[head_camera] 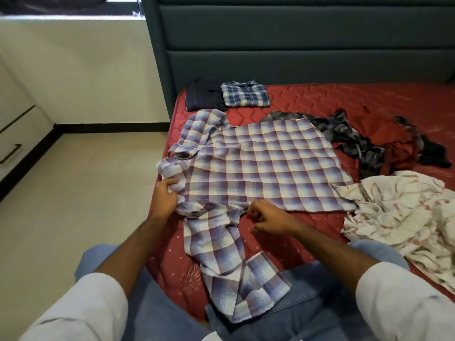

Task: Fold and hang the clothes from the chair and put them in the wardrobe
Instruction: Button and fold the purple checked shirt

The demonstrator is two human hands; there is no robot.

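Two hands are set on the near edge of a checked shirt (pixel 256 166) spread flat across the bed (pixel 320 99): the left hand (pixel 165 196) pinches the collar end, and the right hand (pixel 268 217), fingers loosely curled, rests at the armpit, nearest the sleeve (pixel 229 262) trailing toward the person.

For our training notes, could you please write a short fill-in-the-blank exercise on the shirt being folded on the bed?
1. The purple checked shirt lies spread on a mattress coloured ____.
2. The fingers of the left hand pinch the shirt near its ____.
3. Near the headboard, the dark folded garment lies to the ____ of the blue plaid folded shirt.
4. The crumpled white patterned cloth lies on the person's ____ side.

Missing words: red; collar; left; right
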